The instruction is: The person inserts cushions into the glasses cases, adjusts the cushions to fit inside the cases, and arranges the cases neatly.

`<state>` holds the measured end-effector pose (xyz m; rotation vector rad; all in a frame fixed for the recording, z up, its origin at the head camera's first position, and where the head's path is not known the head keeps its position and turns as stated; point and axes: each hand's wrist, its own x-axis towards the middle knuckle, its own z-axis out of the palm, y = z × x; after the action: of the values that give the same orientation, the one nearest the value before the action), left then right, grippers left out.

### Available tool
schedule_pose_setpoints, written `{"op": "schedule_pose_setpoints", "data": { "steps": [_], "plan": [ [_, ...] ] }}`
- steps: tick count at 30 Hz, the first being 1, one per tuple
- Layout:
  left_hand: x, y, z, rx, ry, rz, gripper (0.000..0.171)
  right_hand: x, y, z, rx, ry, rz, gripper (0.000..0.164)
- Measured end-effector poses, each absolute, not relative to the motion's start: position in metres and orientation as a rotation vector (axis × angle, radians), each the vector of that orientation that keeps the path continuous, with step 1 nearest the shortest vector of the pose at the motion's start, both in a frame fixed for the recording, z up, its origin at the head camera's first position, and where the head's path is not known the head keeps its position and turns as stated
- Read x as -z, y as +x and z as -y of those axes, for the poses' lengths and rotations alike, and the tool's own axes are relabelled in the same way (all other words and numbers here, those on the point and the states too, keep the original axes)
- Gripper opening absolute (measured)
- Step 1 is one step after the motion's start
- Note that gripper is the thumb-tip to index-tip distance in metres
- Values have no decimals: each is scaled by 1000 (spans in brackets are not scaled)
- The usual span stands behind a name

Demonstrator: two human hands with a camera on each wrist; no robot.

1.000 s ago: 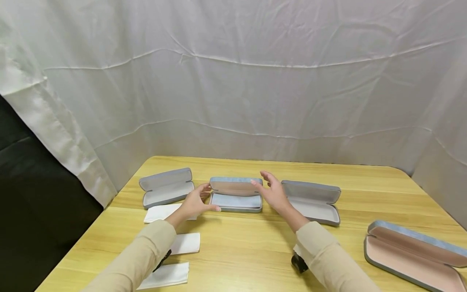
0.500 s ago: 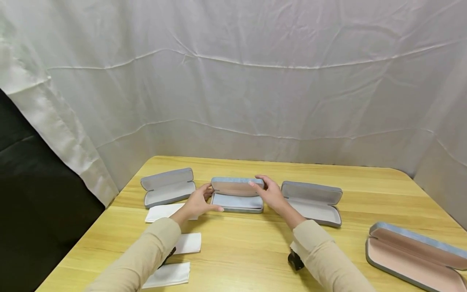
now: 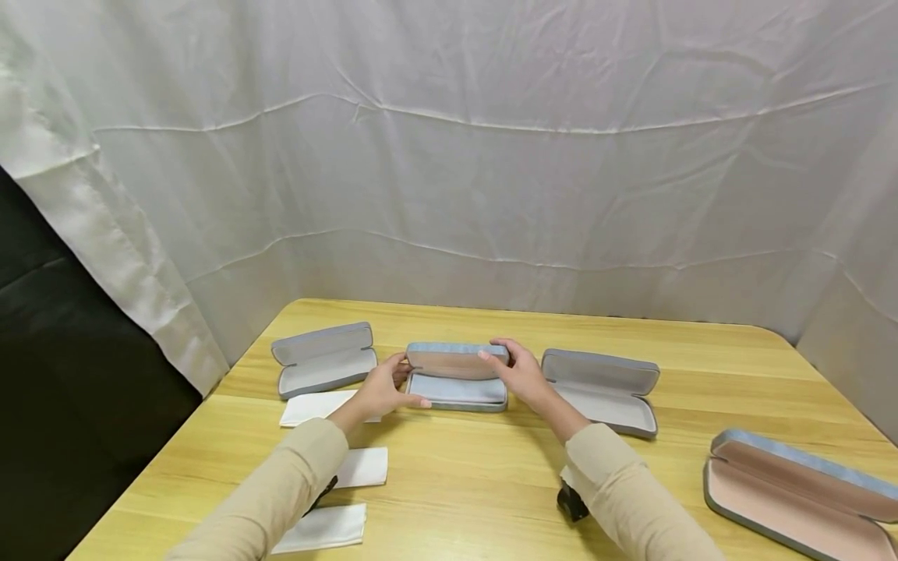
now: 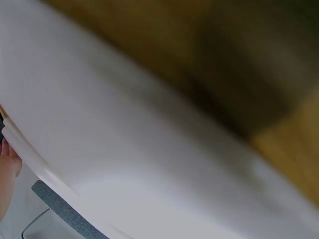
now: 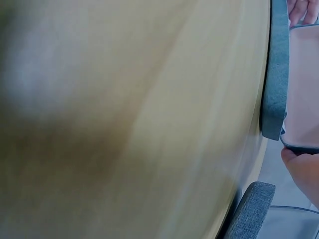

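In the head view, a glasses case (image 3: 457, 348) with a light blue outside and pink lining stands with its lid raised at the middle of the table. A folded pale blue cloth (image 3: 456, 389) lies in its base. My left hand (image 3: 377, 391) grips the left end of this case, thumb along the front edge and fingers behind. At the other end my right hand (image 3: 525, 378) pinches the lid's corner, thumb on the inner side and fingers at the back. The right wrist view shows the right thumb (image 5: 303, 172) beneath the case's corner.
Grey-lined cases with raised lids stand left (image 3: 326, 374) and right (image 3: 603, 401). A pink-lined case (image 3: 786, 506) lies open at the near right. Folded white cloths (image 3: 326, 527) lie along the near left, partly behind the left sleeve. A pale curtain (image 3: 491, 195) hangs behind the table (image 3: 463, 475).
My right hand has come slightly left, its fingers now around the lid's right corner. The left hand keeps its hold on the left end, and the lid stays raised.
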<state>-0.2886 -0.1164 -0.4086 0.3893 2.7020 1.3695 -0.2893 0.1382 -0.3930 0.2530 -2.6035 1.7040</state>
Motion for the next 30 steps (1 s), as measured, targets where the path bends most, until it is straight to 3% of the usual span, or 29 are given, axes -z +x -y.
{"op": "schedule_pose_setpoints", "data": {
  "steps": [16, 26, 30],
  "plan": [
    [409, -275, 118, -1364, 439, -2700, 99, 392, -289, -142, -1761, 149, 2625, 44],
    [410, -276, 117, -1383, 421, -2700, 98, 386, -289, -147, -1796, 152, 2735, 44],
    [411, -278, 118, -1397, 415, -2677, 98, 384, -290, -150, -1809, 205, 2775, 52]
  ]
}}
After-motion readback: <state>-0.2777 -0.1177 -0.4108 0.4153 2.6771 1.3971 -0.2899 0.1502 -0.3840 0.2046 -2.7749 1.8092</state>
